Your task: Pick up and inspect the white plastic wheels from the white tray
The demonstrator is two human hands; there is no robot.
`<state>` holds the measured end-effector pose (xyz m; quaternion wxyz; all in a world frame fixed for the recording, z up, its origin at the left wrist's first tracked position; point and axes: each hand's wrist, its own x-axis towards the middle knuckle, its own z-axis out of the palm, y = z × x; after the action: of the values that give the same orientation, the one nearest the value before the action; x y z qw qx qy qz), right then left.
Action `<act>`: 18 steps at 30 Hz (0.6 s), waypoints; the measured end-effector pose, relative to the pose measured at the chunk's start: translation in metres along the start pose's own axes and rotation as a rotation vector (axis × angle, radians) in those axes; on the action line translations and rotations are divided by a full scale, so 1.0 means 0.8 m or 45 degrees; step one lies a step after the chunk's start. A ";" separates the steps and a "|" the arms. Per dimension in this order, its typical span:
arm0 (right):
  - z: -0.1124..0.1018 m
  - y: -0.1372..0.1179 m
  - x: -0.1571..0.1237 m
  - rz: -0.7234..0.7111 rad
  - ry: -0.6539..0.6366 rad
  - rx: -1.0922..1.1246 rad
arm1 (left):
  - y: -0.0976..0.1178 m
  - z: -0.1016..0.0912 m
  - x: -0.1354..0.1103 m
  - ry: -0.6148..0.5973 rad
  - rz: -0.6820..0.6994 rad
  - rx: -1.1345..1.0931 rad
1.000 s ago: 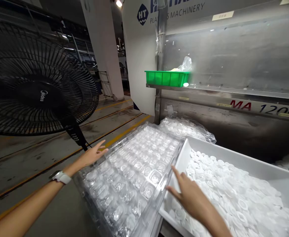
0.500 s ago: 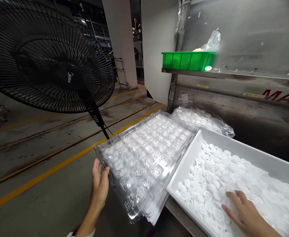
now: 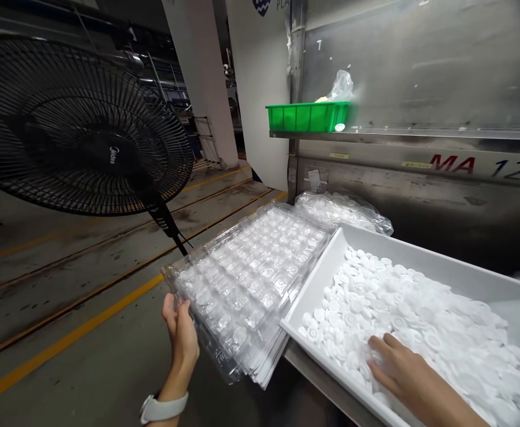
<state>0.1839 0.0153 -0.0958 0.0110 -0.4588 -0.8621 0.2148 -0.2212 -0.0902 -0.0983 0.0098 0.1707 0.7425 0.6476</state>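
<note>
Head view: the lettering "MA 12" on the machine panel (image 3: pixel 450 164) is cut off at the right, and the pedestal fan (image 3: pixel 108 155) bears a "Midea" badge. The left hand's (image 3: pixel 182 338) fingers grip the near edge of a stack of clear blister trays (image 3: pixel 246 284), whose lower layers are hard to make out. The right hand (image 3: pixel 404 370), fingers spread and holding nothing discernible, now rests on white plastic discs (image 3: pixel 397 308) in a white bin (image 3: pixel 420 261), no longer raised above them as earlier.

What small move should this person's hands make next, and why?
Probably the right hand should gather a few white plastic discs from the white bin, since it already rests on them, while the left hand grips the edge of the stack of clear plastic trays.
</note>
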 end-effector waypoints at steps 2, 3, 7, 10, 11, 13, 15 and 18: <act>-0.002 0.001 0.000 0.004 -0.009 -0.009 | 0.008 -0.003 -0.010 -0.013 -0.057 -0.016; -0.002 0.003 -0.001 0.011 -0.004 -0.021 | 0.013 -0.005 -0.015 -0.031 -0.082 -0.026; 0.003 0.016 -0.002 0.035 0.084 -0.131 | 0.033 -0.009 -0.029 -0.095 -0.155 -0.090; -0.008 0.019 0.006 0.032 0.205 -0.261 | 0.039 -0.009 -0.030 -0.100 -0.221 -0.142; -0.016 0.013 0.012 0.010 0.242 -0.300 | 0.040 -0.008 -0.029 -0.098 -0.244 -0.158; -0.039 -0.009 0.030 -0.089 0.291 -0.362 | 0.039 -0.006 -0.026 -0.096 -0.278 -0.192; -0.063 -0.045 0.057 -0.237 0.325 -0.418 | 0.037 -0.005 -0.024 -0.095 -0.293 -0.215; -0.089 -0.101 0.115 -0.440 0.374 -0.521 | 0.033 -0.005 -0.022 -0.108 -0.309 -0.225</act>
<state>0.0825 0.0748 -0.0172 0.0792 -0.3243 -0.9419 -0.0368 -0.1996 -0.0957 -0.0761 0.1343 0.1054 0.6967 0.6968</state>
